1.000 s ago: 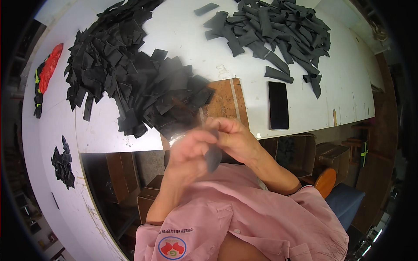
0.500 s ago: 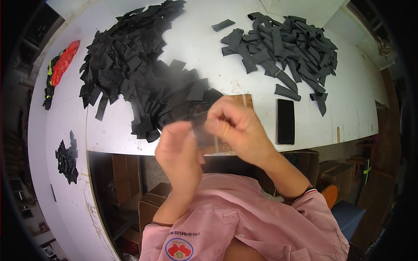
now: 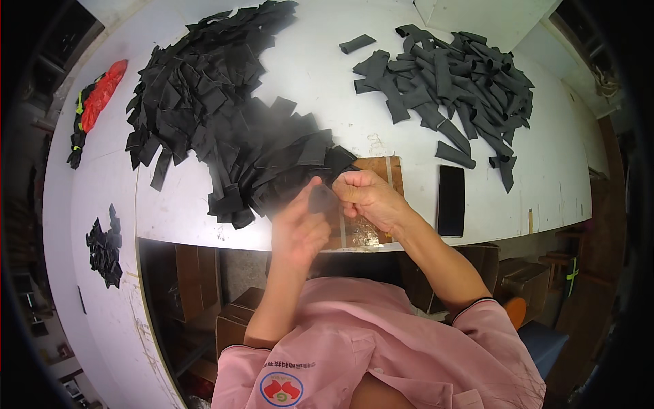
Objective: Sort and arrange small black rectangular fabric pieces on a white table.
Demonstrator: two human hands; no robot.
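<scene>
Both hands, the left hand point(image 3: 300, 228) and right hand point(image 3: 364, 198), are pinched together on one dark fabric strip point(image 3: 319, 200) above the brown board point(image 3: 381, 170), apparently mid-fold; the next move seems to call for a firm pinch on the strip's ends.

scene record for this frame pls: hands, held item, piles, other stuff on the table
left hand: touching small dark piece
right hand: pinching same piece
held item: small dark piece, between both hands
left pile: black flat strips
right pile: grey rolled pieces
under hands: brown board
also: black slab, red-black item, white table
</scene>
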